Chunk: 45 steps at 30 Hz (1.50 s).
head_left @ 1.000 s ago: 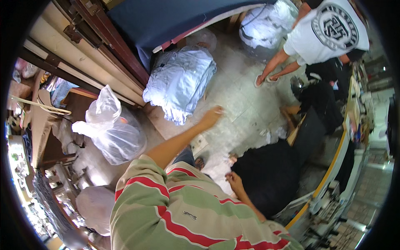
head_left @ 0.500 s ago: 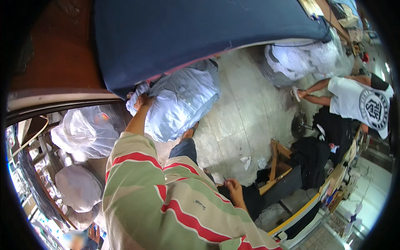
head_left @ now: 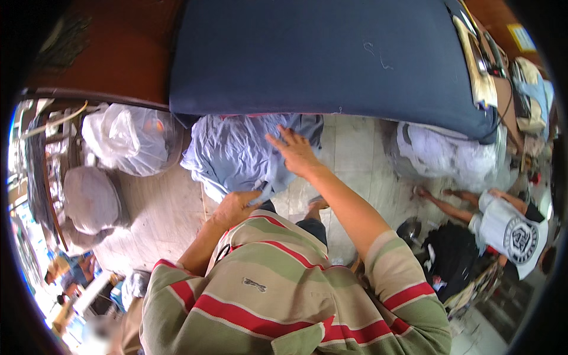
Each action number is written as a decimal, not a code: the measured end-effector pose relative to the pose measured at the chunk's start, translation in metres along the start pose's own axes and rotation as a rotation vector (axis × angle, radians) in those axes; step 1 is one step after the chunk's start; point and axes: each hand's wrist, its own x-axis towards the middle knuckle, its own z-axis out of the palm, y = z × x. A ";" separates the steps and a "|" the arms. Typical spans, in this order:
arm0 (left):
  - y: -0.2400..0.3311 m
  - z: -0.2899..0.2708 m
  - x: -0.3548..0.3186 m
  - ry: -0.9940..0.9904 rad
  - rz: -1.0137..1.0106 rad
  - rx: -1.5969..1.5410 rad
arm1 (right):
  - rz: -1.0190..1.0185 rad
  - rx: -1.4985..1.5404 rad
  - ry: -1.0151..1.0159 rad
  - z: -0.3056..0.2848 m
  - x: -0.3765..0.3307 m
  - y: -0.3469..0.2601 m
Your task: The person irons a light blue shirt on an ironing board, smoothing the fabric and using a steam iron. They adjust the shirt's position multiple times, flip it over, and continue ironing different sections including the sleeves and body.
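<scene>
Light blue cloth (head_left: pixel 228 154) lies in a loose, wrinkled heap below the near edge of the padded table. My left hand (head_left: pixel 238 207) is closed on the near edge of this cloth, close to my body, with a fold running up from its fingers. Over the right part of the heap, my right hand (head_left: pixel 296 155) reaches with its fingers spread. Whether its fingertips touch the cloth I cannot tell. The heap's far side is hidden under the table edge.
The dark blue padded table (head_left: pixel 319 59) spans the far side, with an iron-like tool (head_left: pixel 478 53) at its right end. Clear plastic bags of cloth (head_left: pixel 127 139) stand left, and another bag (head_left: pixel 449 151) at right. A person in a white shirt (head_left: pixel 515 234) bends at right.
My view has turned toward the table. My left hand has drawn a cloth edge toward my body. My right hand has risen from my side to over the heap.
</scene>
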 end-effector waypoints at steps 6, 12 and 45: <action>0.138 -0.019 -0.020 -0.026 -0.093 0.161 | -0.141 0.057 -0.627 -0.019 -0.017 0.027; 0.159 -0.009 -0.045 0.633 -0.630 0.224 | -0.003 0.640 -0.511 -0.272 -0.118 0.065; 0.319 -0.136 0.122 0.149 1.343 -1.069 | -0.140 0.206 0.118 -0.312 0.013 0.242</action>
